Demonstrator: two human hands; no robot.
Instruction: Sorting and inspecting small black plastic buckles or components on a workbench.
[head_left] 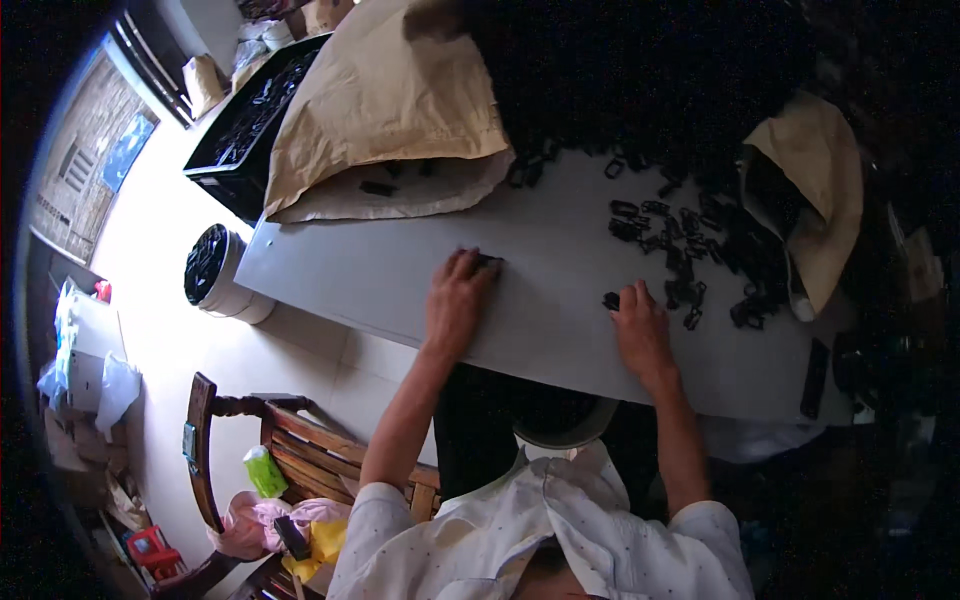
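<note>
Head view: sorting small black plastic clips, by the look of it. Left hand (pixel 458 300) flat on the grey counter (pixel 380 270), fingertips pressing a black piece (pixel 487 262). Right hand (pixel 640 330) spread, fingers loose, holding nothing, beside one loose clip (pixel 611 300). Clip pile (pixel 690 250) far right. Next, likely: pinching single clips cleanly.

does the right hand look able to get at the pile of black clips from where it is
Probably yes. The right hand lies flat on the grey table, fingertips by one black clip. The pile of black clips lies just beyond it, with only bare tabletop between.
</note>
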